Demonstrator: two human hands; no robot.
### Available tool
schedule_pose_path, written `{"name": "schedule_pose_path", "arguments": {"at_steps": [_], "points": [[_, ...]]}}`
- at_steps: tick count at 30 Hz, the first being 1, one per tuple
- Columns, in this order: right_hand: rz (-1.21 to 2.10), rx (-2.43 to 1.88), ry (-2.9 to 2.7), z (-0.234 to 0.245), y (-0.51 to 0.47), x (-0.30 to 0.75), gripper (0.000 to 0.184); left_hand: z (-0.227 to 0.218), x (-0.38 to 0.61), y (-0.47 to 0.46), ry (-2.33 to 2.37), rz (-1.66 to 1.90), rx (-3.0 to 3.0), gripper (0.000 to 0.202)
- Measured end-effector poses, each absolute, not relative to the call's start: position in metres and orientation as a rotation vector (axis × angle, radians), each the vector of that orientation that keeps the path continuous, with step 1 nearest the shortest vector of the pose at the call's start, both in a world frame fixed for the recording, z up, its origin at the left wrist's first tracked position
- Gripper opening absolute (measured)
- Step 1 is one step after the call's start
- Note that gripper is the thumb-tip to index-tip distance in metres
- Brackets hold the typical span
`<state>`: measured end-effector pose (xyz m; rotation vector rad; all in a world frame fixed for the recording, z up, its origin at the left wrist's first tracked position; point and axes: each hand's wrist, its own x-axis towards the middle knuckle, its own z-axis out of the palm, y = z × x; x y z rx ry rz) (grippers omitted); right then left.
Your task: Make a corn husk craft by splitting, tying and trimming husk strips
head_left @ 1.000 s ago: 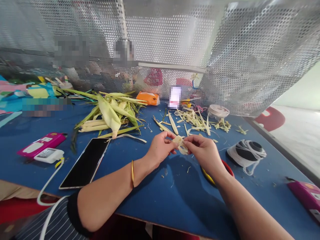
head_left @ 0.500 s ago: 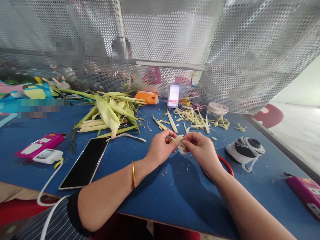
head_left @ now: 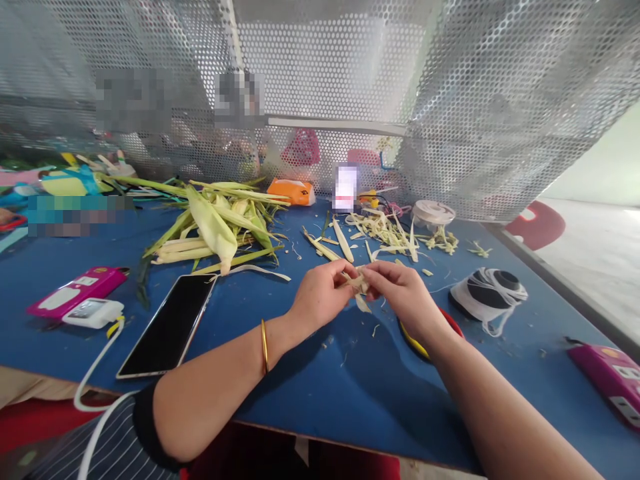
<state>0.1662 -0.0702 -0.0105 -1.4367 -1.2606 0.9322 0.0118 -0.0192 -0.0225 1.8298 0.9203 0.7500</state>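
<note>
Your left hand and right hand both pinch a pale husk piece between their fingertips. It hangs above the blue table, near the loose husk strips.

Left hand, right hand, fingers pinching pale husk, blue table

The husk piece looked papery and matt, the bangle smooth, glossy metal, the tablet screen glassy, the blue tabletop smooth.
</note>
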Motion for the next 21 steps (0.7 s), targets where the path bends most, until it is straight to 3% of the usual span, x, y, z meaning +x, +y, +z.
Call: {"name": "schedule_pose_path", "arguments": {"at_steps": [7,11,21], "points": [[0.611,-1.54,-1.354,-0.014,-0.069,0.169,0.021,-0.019,0.014,-0.023,0.849,0.516,1.539,0.019],[0.429,-1.477,-1.407,-0.015,-0.069,0.165,0.018,-0.016,0.013,-0.025,0.681,0.326,1.488,0.009],[0.626,-1.469,-1.234,-0.023,-0.062,0.161,0.023,-0.008,0.013,-0.032,0.624,0.266,1.345,0.027]]}}
